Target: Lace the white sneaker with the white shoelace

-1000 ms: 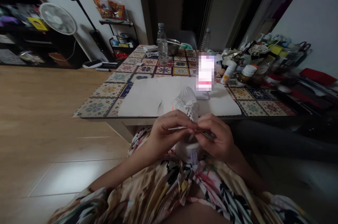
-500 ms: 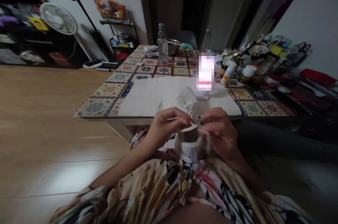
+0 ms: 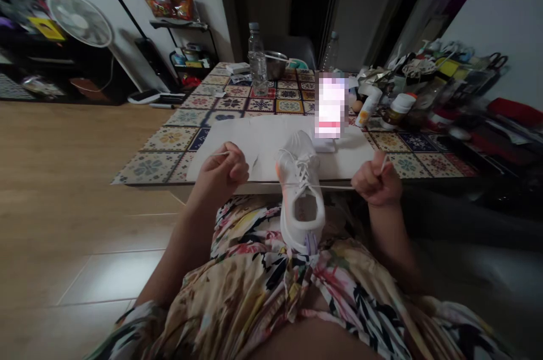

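Observation:
A white sneaker (image 3: 292, 215) rests heel toward me, its toe over the table's front edge and a purple tab at its heel. Its laces are crossed over the tongue. My left hand (image 3: 227, 167), to the left of the shoe, is closed in a fist around one lace end. On the right side, my right hand (image 3: 377, 179) grips the other end of the white shoelace (image 3: 335, 187), which runs taut sideways from the top of the lacing. Both hands are well apart from the shoe itself.
A white sheet (image 3: 237, 139) covers the front of the patterned table (image 3: 159, 166). A lit phone (image 3: 331, 105) stands beyond the shoe. Farther back are a water bottle (image 3: 257, 60) and a metal bowl (image 3: 276, 68). Jars and clutter, including a white-capped jar (image 3: 399, 111), line the right side.
My hands have moved from close together over the shoe opening to wide apart on both sides, drawing the lace taut. The shoe's opening and lacing now show. The view has shifted slightly.

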Demonstrator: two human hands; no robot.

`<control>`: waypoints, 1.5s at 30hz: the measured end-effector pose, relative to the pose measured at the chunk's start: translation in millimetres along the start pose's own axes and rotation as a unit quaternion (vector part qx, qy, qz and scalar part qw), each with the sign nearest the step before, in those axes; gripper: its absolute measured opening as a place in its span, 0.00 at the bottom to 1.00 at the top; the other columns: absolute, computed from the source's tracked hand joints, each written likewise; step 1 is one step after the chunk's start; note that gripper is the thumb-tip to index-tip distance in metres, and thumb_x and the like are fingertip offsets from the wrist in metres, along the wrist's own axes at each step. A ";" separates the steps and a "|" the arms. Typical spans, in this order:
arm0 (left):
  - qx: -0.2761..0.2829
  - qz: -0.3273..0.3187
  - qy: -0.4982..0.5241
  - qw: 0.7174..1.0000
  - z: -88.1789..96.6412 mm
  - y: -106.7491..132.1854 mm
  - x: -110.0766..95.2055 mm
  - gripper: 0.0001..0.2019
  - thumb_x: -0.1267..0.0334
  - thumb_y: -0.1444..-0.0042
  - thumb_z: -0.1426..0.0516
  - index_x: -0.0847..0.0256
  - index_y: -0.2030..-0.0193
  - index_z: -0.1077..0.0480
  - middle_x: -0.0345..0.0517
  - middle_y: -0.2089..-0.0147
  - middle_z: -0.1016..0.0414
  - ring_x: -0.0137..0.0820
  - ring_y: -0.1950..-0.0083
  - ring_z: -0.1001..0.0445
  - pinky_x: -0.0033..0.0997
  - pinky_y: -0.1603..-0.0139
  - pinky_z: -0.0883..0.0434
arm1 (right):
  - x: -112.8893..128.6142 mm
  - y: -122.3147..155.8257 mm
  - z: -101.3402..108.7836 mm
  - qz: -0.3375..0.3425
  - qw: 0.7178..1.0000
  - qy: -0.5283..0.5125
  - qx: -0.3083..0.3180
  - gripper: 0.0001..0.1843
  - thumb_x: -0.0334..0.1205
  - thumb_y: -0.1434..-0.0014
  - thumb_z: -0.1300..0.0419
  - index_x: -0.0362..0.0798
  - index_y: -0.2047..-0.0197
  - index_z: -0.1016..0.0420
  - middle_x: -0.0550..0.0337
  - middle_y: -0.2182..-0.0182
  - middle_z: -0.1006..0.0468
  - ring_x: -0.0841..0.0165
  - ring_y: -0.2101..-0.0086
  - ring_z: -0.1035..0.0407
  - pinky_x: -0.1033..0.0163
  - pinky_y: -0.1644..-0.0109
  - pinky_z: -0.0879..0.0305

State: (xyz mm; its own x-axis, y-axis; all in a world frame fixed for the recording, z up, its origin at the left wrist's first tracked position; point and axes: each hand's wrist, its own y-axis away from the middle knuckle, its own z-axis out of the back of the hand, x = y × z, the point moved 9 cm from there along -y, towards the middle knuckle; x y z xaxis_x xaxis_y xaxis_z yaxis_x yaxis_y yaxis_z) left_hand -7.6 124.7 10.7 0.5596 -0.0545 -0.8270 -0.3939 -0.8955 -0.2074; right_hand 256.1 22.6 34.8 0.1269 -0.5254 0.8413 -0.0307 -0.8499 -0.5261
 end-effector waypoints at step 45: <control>0.169 -0.136 -0.212 0.953 -81.9 17.1 16.6 0.07 0.60 0.50 0.32 0.60 0.72 0.21 0.46 0.69 0.21 0.29 0.66 0.24 0.29 0.61 0.26 | -8.5 9.6 -71.4 -0.005 0.992 0.121 -0.033 0.04 0.41 0.42 0.34 0.52 0.64 0.21 0.63 0.69 0.23 0.73 0.73 0.28 0.66 0.69 0.28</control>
State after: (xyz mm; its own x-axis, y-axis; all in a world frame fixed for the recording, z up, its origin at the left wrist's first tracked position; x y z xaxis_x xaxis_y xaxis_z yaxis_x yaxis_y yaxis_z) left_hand 54.7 72.3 36.3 0.3581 0.4062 -0.8407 -0.5282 -0.6543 -0.5412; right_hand 183.9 16.1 31.4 -0.1139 -0.5055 0.8553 -0.0956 -0.8513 -0.5158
